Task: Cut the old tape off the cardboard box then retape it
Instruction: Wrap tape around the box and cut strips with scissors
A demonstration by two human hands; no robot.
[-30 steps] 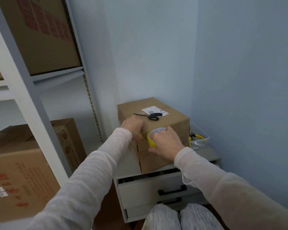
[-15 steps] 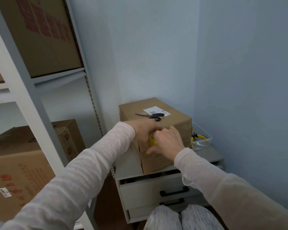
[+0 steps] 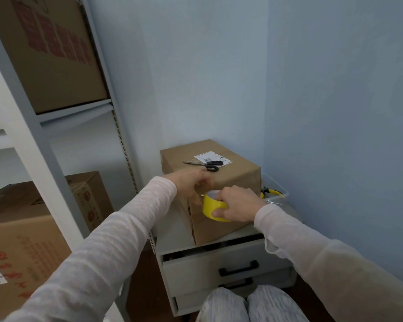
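**A:** Hands first. Right?
**B:** Your right hand (image 3: 236,203) grips a yellow roll of packing tape (image 3: 213,209), fingers over the rim and thumb underneath. The roll sits against the front face of the brown cardboard box (image 3: 237,175), just below its top edge.
**A:** Left?
**B:** Your left hand (image 3: 192,185) is at the box's near top corner, fingers curled, just beside the roll. I can't tell whether it's pinching a tape end or only pressing the cardboard. Too blurred.
**A:** Where's the box?
**B:** On the counter (image 3: 172,233), the top of a white drawer unit (image 3: 196,270) with black handles (image 3: 239,268). The top drawer is slightly open. The box is near the wall corner.
**A:** Anything on it?
**B:** Black-handled scissors (image 3: 205,164) lie flat on top, blades toward your left, handles at the near edge of a white shipping label (image 3: 213,156).
**A:** Around it?
**B:** A clear plastic bin (image 3: 278,194) sits just right of the box, with something yellow and black (image 3: 269,192) inside. On your left, a grey metal shelf rack (image 3: 44,147) holds brown cartons with red print (image 3: 47,54). Your knees (image 3: 223,305) show at the bottom edge.
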